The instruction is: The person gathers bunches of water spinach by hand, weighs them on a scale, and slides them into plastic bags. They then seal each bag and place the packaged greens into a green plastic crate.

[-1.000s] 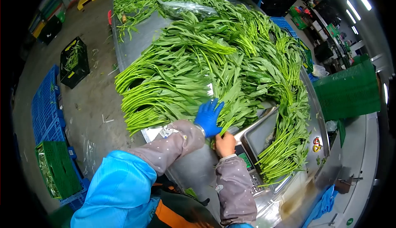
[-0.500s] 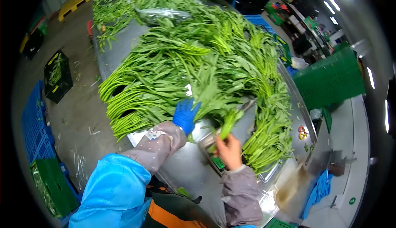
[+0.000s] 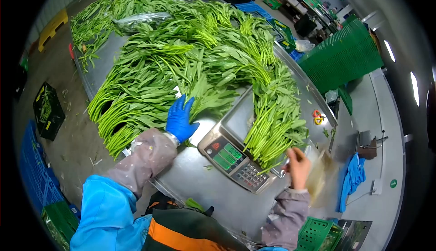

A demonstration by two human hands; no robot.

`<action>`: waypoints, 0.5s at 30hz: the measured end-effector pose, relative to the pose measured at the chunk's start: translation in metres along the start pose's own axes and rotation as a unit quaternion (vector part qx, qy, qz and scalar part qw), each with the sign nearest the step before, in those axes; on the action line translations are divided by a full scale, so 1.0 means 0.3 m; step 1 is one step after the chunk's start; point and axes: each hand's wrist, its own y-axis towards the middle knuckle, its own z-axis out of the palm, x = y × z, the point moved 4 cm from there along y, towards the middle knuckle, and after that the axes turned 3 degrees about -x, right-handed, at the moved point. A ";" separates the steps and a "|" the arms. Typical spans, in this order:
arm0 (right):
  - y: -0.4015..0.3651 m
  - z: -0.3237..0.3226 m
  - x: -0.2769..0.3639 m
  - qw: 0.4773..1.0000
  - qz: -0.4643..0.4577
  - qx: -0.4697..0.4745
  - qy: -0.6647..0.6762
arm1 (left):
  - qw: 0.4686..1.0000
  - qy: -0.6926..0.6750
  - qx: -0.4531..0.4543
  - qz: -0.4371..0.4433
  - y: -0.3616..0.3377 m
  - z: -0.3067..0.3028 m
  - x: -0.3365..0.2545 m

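Observation:
My left hand, in a blue glove, is open with fingers spread, touching leafy green stalks left of the scale. A digital weighing scale with lit green displays and a keypad sits below. On its metal tray lies a bunch of leafy greens, stem ends toward me. My bare right hand is at the tray's lower right corner, beside the stem ends. Its fingers are curled together; what they pinch, if anything, I cannot make out.
The metal table carries heaped greens and a clear plastic bag. Red and yellow rings lie near its right edge. Green crates stand at right, a black crate on the floor at left. A blue cloth hangs at right.
The small green bunch in my right hand is gone from it, and that hand has moved right to the tray corner. The scale's displays are now uncovered. The view has shifted.

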 end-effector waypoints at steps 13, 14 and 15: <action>0.335 -0.483 -0.958 0.784 0.166 -0.010 -0.599 | 0.994 -0.086 -0.060 -0.044 -0.305 -0.180 0.144; 0.386 -0.496 -1.037 0.764 0.166 0.036 -0.622 | 0.994 -0.086 -0.057 -0.045 -0.304 -0.180 0.130; 0.444 -0.520 -1.114 0.739 0.147 0.095 -0.651 | 0.994 -0.085 -0.053 -0.045 -0.296 -0.184 0.118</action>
